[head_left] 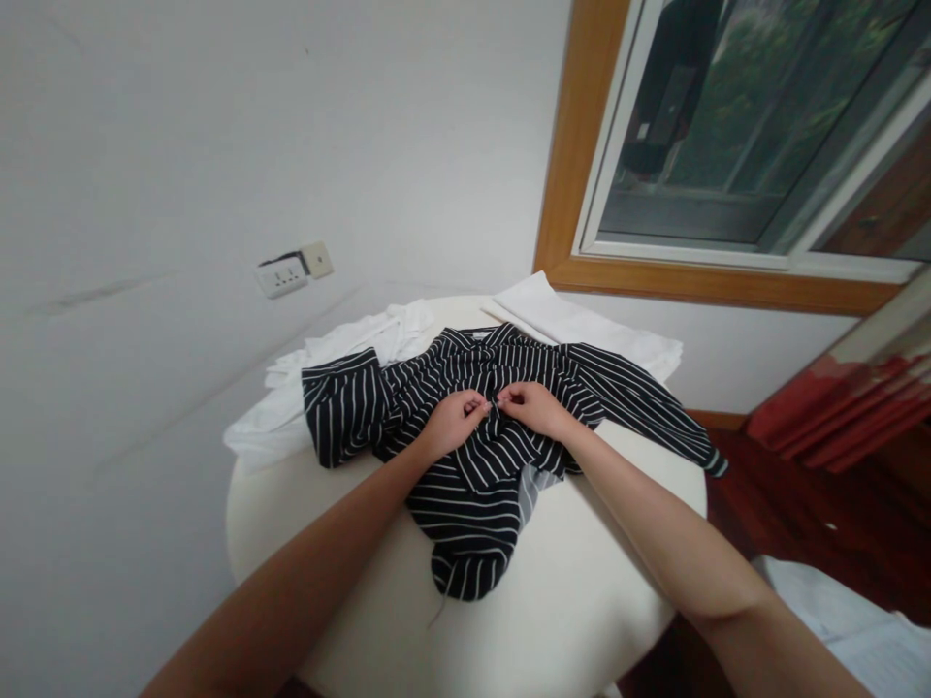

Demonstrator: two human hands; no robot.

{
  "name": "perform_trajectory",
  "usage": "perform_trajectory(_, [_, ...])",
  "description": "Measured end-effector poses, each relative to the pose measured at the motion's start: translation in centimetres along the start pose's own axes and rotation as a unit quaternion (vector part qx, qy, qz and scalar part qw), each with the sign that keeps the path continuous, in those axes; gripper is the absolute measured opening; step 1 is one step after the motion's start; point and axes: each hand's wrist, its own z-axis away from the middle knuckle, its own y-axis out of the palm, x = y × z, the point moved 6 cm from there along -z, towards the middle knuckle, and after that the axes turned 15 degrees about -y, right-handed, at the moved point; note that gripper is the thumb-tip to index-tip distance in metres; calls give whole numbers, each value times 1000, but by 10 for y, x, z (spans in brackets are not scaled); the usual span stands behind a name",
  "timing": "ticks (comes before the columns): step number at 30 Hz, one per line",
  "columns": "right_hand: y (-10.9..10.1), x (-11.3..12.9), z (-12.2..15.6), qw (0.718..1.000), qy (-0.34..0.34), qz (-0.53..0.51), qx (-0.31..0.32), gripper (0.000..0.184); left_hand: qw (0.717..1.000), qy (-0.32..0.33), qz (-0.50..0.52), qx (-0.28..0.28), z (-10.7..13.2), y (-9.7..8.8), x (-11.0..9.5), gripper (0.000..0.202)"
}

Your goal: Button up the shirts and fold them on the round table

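A black shirt with thin white stripes (465, 485) lies crumpled across a round white table (582, 601). My left hand (452, 421) and my right hand (533, 405) meet over the middle of the shirt. Both hands are closed, pinching the striped fabric where the front edges come together. The fingertips almost touch each other. One sleeve spreads to the left (341, 407) and the other trails off the right side of the table (655, 407).
White cloths (327, 378) lie under and behind the shirt, with a folded white piece (582, 325) at the back. A wall socket (291, 271) is on the left wall. A wood-framed window (727, 145) is at the right, red fabric (844, 407) below it.
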Motion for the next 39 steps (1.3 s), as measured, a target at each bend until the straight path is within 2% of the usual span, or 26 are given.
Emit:
perform_trajectory(7, [5,-11,1,998,6,-65,0,14,999,-19,31,26,0,-2,-3,18])
perform_trajectory(12, [5,-10,1,999,16,-50,-6,13,999,-20,29,36,-1,0,0,17])
perform_trajectory(15, [6,-8,2,996,30,-87,1,13,999,-13,15,31,0,2,1,18])
perform_trajectory(20, [8,-6,5,973,75,-216,22,13,1000,-10,7,24,0,3,3,18])
perform_trajectory(25, [12,-10,7,954,124,-273,-12,12,999,-24,17,41,-1,3,5,19])
perform_trajectory(33, [14,-11,3,982,64,-169,-59,20,998,-24,55,33,-1,1,9,17])
perform_trajectory(39, [9,-1,0,993,-25,-17,-114,9,996,-58,65,22,-5,0,11,29])
